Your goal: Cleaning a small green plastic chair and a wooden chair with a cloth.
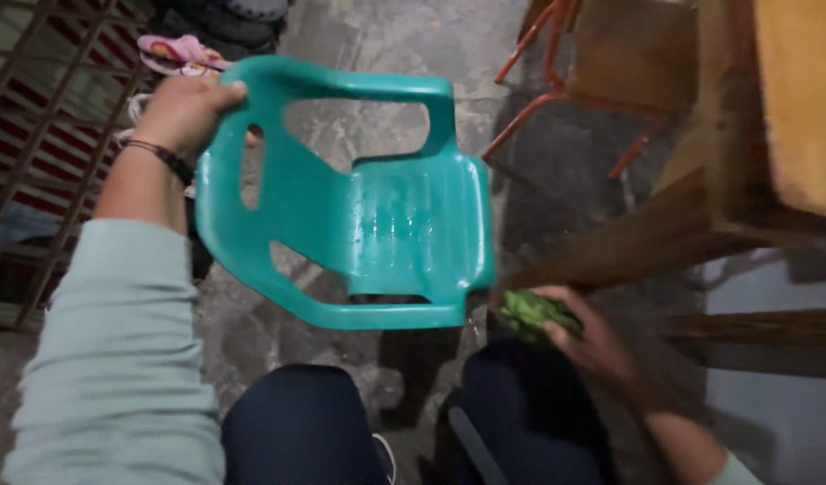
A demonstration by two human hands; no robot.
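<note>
Overhead, left hand [181,110] outstretched, grip clamped on teal chair [377,224]; right hand [585,339] clutches green leaves [531,312].

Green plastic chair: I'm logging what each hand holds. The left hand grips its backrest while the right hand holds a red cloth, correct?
Not quite. The head view shows the right hand holding a bunch of green leaves, not a red cloth. The left hand does grip the backrest of the green plastic chair.

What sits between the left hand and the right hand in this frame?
The head view shows a small teal plastic chair between them: the left hand holds its armrest, while the right hand, holding green leaves, is beside its seat edge.
</note>
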